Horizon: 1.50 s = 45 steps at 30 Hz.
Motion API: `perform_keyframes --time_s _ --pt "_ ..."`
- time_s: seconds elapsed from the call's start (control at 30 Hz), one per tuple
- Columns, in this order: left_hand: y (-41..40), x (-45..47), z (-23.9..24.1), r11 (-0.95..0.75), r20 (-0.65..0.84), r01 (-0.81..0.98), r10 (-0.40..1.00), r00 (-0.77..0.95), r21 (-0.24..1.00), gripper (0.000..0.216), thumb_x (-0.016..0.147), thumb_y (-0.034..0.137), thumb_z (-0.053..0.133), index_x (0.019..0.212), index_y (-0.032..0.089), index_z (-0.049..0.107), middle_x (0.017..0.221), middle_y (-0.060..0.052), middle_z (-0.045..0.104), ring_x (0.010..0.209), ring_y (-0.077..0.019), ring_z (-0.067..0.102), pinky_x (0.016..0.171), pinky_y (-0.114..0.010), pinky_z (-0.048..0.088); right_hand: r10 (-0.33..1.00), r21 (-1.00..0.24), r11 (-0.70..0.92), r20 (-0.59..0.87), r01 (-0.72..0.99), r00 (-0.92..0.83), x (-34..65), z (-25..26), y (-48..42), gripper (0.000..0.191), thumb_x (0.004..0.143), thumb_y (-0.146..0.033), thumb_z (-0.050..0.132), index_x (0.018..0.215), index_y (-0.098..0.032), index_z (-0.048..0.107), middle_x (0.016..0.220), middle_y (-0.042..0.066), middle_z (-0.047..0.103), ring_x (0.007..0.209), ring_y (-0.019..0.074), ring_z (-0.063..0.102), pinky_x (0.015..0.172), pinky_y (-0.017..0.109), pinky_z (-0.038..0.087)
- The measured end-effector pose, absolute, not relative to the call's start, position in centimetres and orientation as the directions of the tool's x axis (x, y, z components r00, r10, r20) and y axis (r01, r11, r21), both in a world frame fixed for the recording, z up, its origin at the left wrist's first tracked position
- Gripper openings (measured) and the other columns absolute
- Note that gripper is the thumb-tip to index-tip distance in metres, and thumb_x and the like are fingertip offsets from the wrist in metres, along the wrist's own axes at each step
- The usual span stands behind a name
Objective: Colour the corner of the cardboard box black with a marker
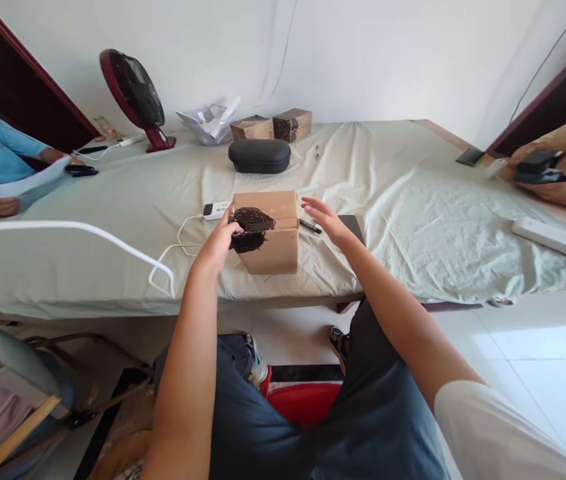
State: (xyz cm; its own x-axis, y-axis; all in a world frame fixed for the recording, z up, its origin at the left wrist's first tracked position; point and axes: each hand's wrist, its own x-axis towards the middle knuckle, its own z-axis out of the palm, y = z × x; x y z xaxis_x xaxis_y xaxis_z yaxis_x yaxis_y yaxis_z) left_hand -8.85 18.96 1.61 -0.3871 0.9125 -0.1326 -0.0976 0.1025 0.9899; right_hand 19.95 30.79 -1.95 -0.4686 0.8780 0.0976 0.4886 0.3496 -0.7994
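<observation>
A brown cardboard box (pixel 275 252) stands near the front edge of the cloth-covered table. Black scribbling (pixel 251 220) covers its left part, on the top and down the front. My left hand (pixel 219 243) is at the box's left side, thumb and forefinger apart, the thumb by the scribbling; its other fingers are partly hidden. To the right of the box, my right hand (pixel 325 219) is open with nothing in it, fingers spread and a small gap from the cardboard. A black pen (pixel 311 227) lies just below that hand. Beneath the right wrist shows a dark flat object (pixel 351 228).
Behind the box are a black case (pixel 259 156), two smaller cardboard boxes (pixel 293 125) and a plastic basket (pixel 207 127). A white device (pixel 217 211) with a cable lies left. A fan (pixel 135 93) stands back left. People sit at both sides; a white device (pixel 549 236) lies right.
</observation>
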Motion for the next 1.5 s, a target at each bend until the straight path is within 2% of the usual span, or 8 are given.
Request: perform_keyframes --time_s 0.13,0.3,0.6,0.77,0.93,1.03,1.23,1.5 --pt "17.9 -7.8 0.6 -0.089 0.036 -0.173 0.957 -0.288 0.981 0.087 0.075 0.036 0.074 0.161 0.034 0.06 0.151 -0.003 0.071 0.145 -0.0347 0.063 0.122 -0.05 0.054 0.944 -0.562 0.301 0.063 0.77 -0.323 18.9 -3.8 31.0 0.064 0.097 -0.039 0.064 0.155 -0.012 0.061 0.159 0.027 0.06 0.154 0.0487 0.046 0.127 0.073 0.035" --pt "17.2 -7.9 -1.9 -0.306 0.294 -0.196 0.951 -0.091 0.931 0.106 0.08 0.09 0.07 0.168 0.038 0.048 0.175 -0.007 0.051 0.167 -0.0373 0.042 0.131 -0.053 0.046 0.949 -0.541 0.279 0.031 0.794 -0.313 17.9 -6.2 30.5 0.05 0.097 -0.023 0.059 0.146 -0.014 0.067 0.14 0.027 0.066 0.136 0.0444 0.058 0.121 0.067 0.042" --pt "17.8 -8.4 -2.7 -0.281 0.281 0.048 0.96 0.023 0.958 0.124 0.062 0.059 0.103 0.166 0.025 0.045 0.165 -0.021 0.058 0.164 -0.0481 0.043 0.137 -0.07 0.03 0.955 -0.838 0.271 0.175 0.473 -0.238 19.1 -3.5 32.2 0.051 0.101 -0.018 0.024 0.138 -0.023 0.059 0.096 0.003 0.063 0.074 0.0175 0.071 0.077 0.034 0.065" --pt "17.9 -8.2 -2.4 -0.284 0.286 0.075 0.958 -0.014 0.956 0.131 0.06 0.058 0.104 0.168 0.026 0.036 0.169 -0.023 0.053 0.164 -0.0477 0.042 0.137 -0.07 0.029 0.954 -0.971 0.231 0.215 0.056 -0.211 20.8 -2.0 31.3 0.029 0.089 -0.025 0.053 0.118 -0.026 0.057 0.091 -0.003 0.066 0.066 0.0136 0.073 0.061 0.027 0.062" --pt "18.3 -7.9 -2.7 -0.322 0.328 0.115 0.944 -0.035 0.94 0.134 0.058 0.064 0.103 0.167 0.022 0.037 0.164 -0.027 0.055 0.165 -0.0496 0.04 0.134 -0.071 0.033 0.867 -0.87 0.493 0.491 0.006 -0.082 22.2 0.2 29.0 0.017 0.093 -0.034 0.074 0.097 -0.027 0.059 0.071 -0.008 0.06 0.057 0.0111 0.062 0.055 0.024 0.05" --pt "18.6 -7.9 -3.0 -0.352 0.362 0.149 0.931 -0.046 0.924 0.132 0.058 0.068 0.102 0.166 0.022 0.04 0.159 -0.026 0.059 0.165 -0.0491 0.04 0.134 -0.07 0.035 0.786 -0.787 0.617 0.617 0.005 0.025 22.4 1.6 27.1 0.037 0.106 -0.053 0.065 0.082 -0.026 0.06 0.057 -0.009 0.048 0.048 0.0098 0.051 0.052 0.025 0.043" --pt "18.4 -9.1 -2.6 -0.381 0.394 0.112 0.909 -0.133 0.918 0.119 0.06 0.064 0.102 0.161 0.029 0.049 0.157 -0.016 0.064 0.159 -0.0435 0.051 0.136 -0.064 0.036 0.743 -0.739 0.665 0.669 -0.11 0.002 22.3 2.7 24.7 0.038 0.11 -0.061 0.056 0.124 -0.029 0.069 0.077 -0.004 0.07 0.052 0.011 0.062 0.056 0.028 0.051" --pt "17.1 -11.8 -1.1 -0.381 0.368 0.071 0.803 -0.468 0.922 0.087 0.052 0.065 0.102 0.125 0.027 0.076 0.132 -0.001 0.081 0.148 -0.0417 0.061 0.137 -0.065 0.037 0.698 -0.693 0.716 0.713 -0.082 0.062 22.4 3.0 24.8 0.029 0.105 -0.057 0.068 0.108 -0.027 0.068 0.068 -0.008 0.061 0.055 0.0104 0.062 0.059 0.028 0.053"
